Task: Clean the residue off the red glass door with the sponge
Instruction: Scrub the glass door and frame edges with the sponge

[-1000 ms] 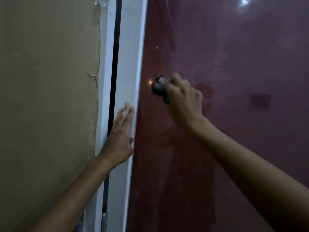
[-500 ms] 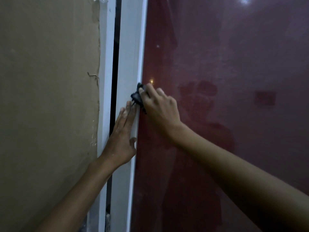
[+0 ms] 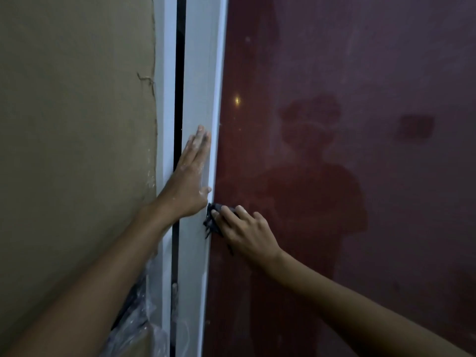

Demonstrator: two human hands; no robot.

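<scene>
Right hand (image 3: 247,233) is pinching the dark ragged sponge (image 3: 211,220) against the glossy red glass door (image 3: 334,176) at its left edge, left hand (image 3: 189,181) bracing flat, fingers straight, on the white metal frame (image 3: 198,73); sponge risks smearing residue onto frame.

Red glass door (image 3: 360,176) lies open to the right — the white frame (image 3: 198,86) and flat left hand (image 3: 189,181) bound its left edge.

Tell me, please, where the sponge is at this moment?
In the head view the sponge sits left of centre, under the right hand, on the red glass door beside the white frame.
</scene>
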